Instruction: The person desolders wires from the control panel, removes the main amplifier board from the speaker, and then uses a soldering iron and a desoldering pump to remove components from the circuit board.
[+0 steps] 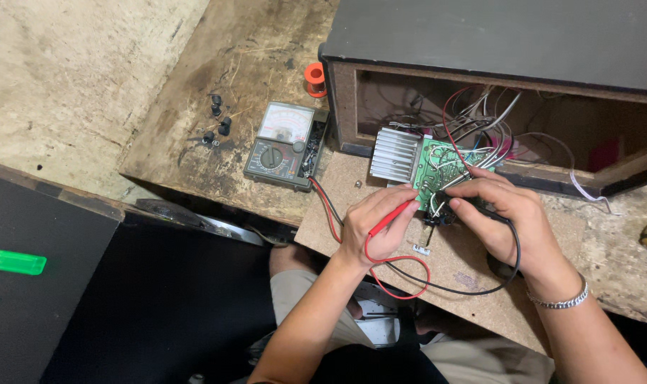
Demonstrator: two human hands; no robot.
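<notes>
We are pinching a red probe (391,218) in our left hand (377,224) and a black probe (457,203) in our right hand (508,217), both tips meeting the board (437,167) just ahead.

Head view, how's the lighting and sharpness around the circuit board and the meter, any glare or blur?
Head view: even, soft light, no harsh glare; the circuit board and meter are sharp, the meter dial face is bright but not blown out; left hand with the red probe and right hand show no motion blur; the box interior is shadowed, and the bottom of the frame is dark.
</notes>
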